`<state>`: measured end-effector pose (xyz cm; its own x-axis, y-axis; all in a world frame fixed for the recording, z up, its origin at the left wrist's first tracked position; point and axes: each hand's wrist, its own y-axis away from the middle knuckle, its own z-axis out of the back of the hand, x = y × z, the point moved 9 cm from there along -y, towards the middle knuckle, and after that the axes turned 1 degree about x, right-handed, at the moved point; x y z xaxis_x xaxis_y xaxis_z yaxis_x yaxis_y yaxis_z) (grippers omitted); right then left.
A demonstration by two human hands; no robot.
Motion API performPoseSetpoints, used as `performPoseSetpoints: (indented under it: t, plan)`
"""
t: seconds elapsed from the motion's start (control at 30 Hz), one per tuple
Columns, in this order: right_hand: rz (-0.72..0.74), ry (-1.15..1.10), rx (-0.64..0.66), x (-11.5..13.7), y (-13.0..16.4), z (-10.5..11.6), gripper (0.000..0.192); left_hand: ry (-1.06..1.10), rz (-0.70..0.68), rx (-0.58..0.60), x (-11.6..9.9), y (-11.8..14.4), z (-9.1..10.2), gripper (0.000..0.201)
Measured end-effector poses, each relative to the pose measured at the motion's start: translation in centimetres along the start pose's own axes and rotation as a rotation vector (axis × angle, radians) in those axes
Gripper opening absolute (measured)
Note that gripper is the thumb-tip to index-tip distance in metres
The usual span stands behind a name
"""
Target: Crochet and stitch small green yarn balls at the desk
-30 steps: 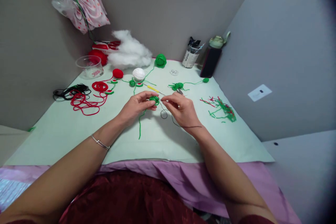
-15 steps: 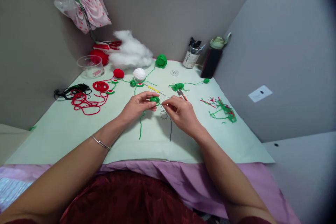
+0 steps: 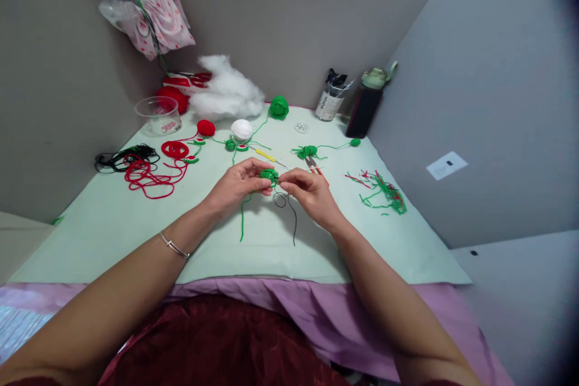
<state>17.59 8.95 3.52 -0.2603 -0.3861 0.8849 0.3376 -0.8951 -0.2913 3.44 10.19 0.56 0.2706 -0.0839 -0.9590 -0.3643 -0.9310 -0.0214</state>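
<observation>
Between thumb and fingers, my left hand point(image 3: 239, 186) pinches a small green crocheted piece point(image 3: 269, 175). A green yarn tail point(image 3: 242, 220) hangs from below that hand onto the table. My right hand point(image 3: 312, 192) is closed in a pinch right beside the piece, its fingertips almost touching it. A thin black thread point(image 3: 295, 223) runs from there, loops under the fingers and trails down. Whether a needle sits in the right fingertips is too small to make out. Just beyond the hands lie a yellow-handled crochet hook point(image 3: 265, 155) and orange-handled snippers point(image 3: 316, 170).
White stuffing point(image 3: 226, 93), a clear plastic tub point(image 3: 158, 114) and a green yarn ball point(image 3: 278, 108) stand at the back. Tangled red yarn point(image 3: 149, 178) and black yarn point(image 3: 126, 158) lie left. Green scraps point(image 3: 389, 193) lie right. A dark bottle point(image 3: 364, 105) stands by the wall.
My right hand has moved slightly left, closer to the green crocheted piece. The black thread loop has shifted a little left with it. My left hand keeps its hold.
</observation>
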Motion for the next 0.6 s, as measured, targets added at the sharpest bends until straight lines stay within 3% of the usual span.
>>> performPoseSetpoints:
  t: [0.23, 0.5, 0.6]
  plan:
    - [0.117, 0.071, -0.006, 1.0, -0.2, 0.5, 0.015, -0.002, 0.036, 0.015, 0.6, 0.1, -0.1, 0.035]
    - [-0.093, -0.001, -0.029, -1.5, -0.3, -0.2, 0.017, -0.057, -0.038, -0.052, 0.6, 0.0, 0.2, 0.034]
    - [-0.080, 0.016, -0.018, -1.5, -0.3, -0.3, 0.017, -0.061, -0.056, -0.080, 0.5, 0.1, 0.4, 0.035]
